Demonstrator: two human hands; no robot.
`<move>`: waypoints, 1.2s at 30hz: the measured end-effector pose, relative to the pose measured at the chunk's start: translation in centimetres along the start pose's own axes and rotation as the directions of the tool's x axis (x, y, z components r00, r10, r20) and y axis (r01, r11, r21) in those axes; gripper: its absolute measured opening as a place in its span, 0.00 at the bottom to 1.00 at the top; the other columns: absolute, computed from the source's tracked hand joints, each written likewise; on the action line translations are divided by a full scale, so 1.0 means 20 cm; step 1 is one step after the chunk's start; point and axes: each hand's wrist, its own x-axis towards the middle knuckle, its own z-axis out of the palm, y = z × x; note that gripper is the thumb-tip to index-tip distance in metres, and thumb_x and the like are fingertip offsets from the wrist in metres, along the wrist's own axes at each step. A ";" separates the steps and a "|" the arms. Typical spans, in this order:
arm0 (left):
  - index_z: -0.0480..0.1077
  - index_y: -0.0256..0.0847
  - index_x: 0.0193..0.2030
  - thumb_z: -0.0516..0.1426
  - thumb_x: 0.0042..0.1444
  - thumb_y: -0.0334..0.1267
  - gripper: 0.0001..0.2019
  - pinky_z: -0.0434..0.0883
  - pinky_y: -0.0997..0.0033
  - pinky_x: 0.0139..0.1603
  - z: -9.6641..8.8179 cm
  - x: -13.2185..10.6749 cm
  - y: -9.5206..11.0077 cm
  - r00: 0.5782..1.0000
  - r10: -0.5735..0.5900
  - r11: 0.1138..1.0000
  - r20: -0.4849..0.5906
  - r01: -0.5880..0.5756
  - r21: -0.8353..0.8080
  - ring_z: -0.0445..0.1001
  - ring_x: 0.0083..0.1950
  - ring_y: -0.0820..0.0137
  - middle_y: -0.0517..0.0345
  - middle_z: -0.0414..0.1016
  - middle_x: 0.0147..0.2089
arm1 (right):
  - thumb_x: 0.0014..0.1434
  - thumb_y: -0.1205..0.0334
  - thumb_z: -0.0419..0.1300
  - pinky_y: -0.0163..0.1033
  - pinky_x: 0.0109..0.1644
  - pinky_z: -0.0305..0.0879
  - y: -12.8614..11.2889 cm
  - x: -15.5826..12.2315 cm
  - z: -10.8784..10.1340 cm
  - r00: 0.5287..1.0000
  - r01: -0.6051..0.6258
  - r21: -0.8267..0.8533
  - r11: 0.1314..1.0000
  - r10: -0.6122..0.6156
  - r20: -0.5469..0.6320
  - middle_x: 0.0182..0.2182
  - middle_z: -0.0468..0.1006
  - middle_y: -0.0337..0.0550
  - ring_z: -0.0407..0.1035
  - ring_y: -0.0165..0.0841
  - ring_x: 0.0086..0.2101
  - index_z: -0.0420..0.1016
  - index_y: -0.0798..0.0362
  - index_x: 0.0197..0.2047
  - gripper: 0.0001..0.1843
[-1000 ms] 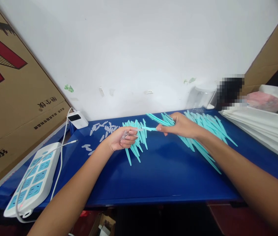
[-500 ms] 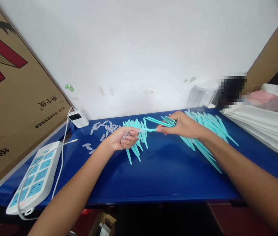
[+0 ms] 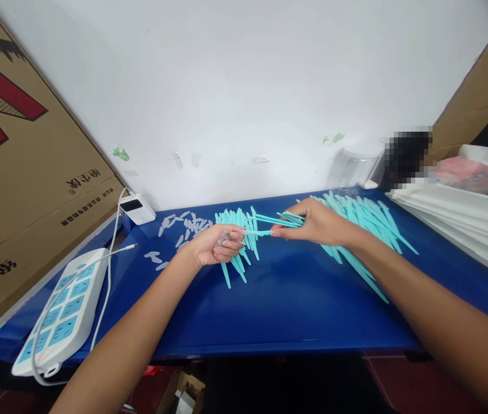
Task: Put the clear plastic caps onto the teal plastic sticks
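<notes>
hands meeting over the blue table (image 3: 269, 310)
left hand (image 3: 215, 248) is gripping a clear cap (image 3: 225, 236); right hand (image 3: 319, 223) is pinching a teal stick (image 3: 257, 233) against it, behind the table's open front.

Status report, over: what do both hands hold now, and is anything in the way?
Left hand closed on clear cap. Right hand grips teal sticks, one tip toward the cap. Teal pile beneath, not blocking.

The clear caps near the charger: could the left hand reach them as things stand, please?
Probably yes: the clear caps lie just beyond the left hand, nothing between, though it holds a small piece.
</notes>
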 end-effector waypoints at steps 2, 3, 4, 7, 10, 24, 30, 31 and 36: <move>0.59 0.40 0.25 0.51 0.69 0.39 0.19 0.45 0.84 0.08 0.01 0.01 -0.01 1.000 -0.010 1.000 -0.025 0.010 0.001 0.42 0.13 0.81 0.65 0.52 0.19 | 0.58 0.38 0.68 0.39 0.27 0.44 0.00 0.00 0.02 1.000 0.025 -0.011 1.000 -0.025 -0.008 0.20 0.62 0.35 0.51 0.29 0.23 0.75 0.51 0.24 0.26; 0.59 0.40 0.26 0.51 0.70 0.40 0.19 0.45 0.83 0.08 0.02 0.01 -0.02 1.000 -0.010 1.000 -0.026 0.010 -0.004 0.42 0.13 0.81 0.65 0.52 0.19 | 0.58 0.37 0.68 0.39 0.27 0.44 -0.01 0.00 0.04 0.999 0.035 -0.013 0.999 -0.035 -0.012 0.20 0.61 0.35 0.50 0.29 0.24 0.73 0.51 0.23 0.27; 0.59 0.40 0.26 0.50 0.70 0.40 0.19 0.46 0.83 0.08 0.02 0.01 -0.02 1.000 -0.008 1.000 -0.017 0.008 -0.012 0.43 0.13 0.81 0.65 0.53 0.19 | 0.59 0.37 0.68 0.39 0.28 0.43 -0.01 0.00 0.05 0.999 0.042 -0.013 0.999 -0.042 -0.020 0.21 0.61 0.35 0.50 0.29 0.24 0.71 0.52 0.23 0.28; 0.60 0.40 0.27 0.52 0.71 0.40 0.18 0.49 0.83 0.08 0.01 0.01 -0.03 0.999 0.016 0.999 0.050 -0.014 -0.036 0.47 0.13 0.81 0.64 0.56 0.20 | 0.60 0.38 0.67 0.39 0.29 0.43 -0.01 0.00 0.08 0.997 0.051 -0.018 0.999 -0.052 -0.056 0.21 0.60 0.35 0.50 0.28 0.25 0.67 0.52 0.22 0.29; 0.60 0.40 0.28 0.52 0.71 0.40 0.18 0.51 0.84 0.08 0.00 0.01 -0.03 0.995 0.026 0.999 0.101 -0.022 -0.036 0.49 0.12 0.80 0.64 0.57 0.20 | 0.62 0.38 0.65 0.38 0.29 0.43 -0.01 0.00 0.11 0.994 0.050 -0.037 0.998 -0.053 -0.091 0.21 0.58 0.34 0.50 0.28 0.24 0.63 0.52 0.21 0.31; 0.59 0.40 0.29 0.56 0.69 0.48 0.20 0.48 0.84 0.10 0.01 0.03 -0.04 0.959 0.278 0.958 -0.059 -0.272 0.095 0.50 0.13 0.82 0.67 0.56 0.21 | 0.68 0.45 0.58 0.39 0.32 0.59 0.06 0.00 -0.19 0.955 -0.278 -0.417 0.865 0.205 -0.213 0.26 0.81 0.47 0.70 0.36 0.25 0.74 0.53 0.27 0.24; 0.59 0.39 0.29 0.56 0.69 0.47 0.20 0.47 0.84 0.11 0.04 0.04 -0.06 0.960 0.274 0.952 -0.065 -0.261 0.159 0.49 0.14 0.84 0.68 0.57 0.22 | 0.69 0.49 0.55 0.42 0.33 0.58 0.22 -0.03 -0.30 0.841 -0.525 -0.700 0.485 0.421 -0.340 0.33 0.81 0.56 0.74 0.44 0.33 0.76 0.55 0.34 0.19; 0.60 0.39 0.30 0.57 0.69 0.47 0.19 0.47 0.84 0.12 0.05 0.04 -0.07 0.960 0.273 0.952 -0.064 -0.259 0.165 0.49 0.14 0.84 0.68 0.57 0.23 | 0.69 0.50 0.55 0.42 0.34 0.59 0.23 -0.04 -0.31 0.826 -0.541 -0.708 0.453 0.444 -0.348 0.35 0.81 0.58 0.75 0.45 0.34 0.77 0.55 0.36 0.19; 0.62 0.39 0.31 0.55 0.69 0.43 0.15 0.47 0.83 0.12 0.06 0.04 -0.07 0.957 0.282 0.945 -0.064 -0.265 0.194 0.49 0.14 0.84 0.68 0.58 0.23 | 0.74 0.46 0.47 0.45 0.38 0.60 0.21 -0.05 -0.31 0.787 -0.589 -0.711 0.385 0.474 -0.395 0.37 0.79 0.62 0.75 0.48 0.37 0.75 0.57 0.39 0.26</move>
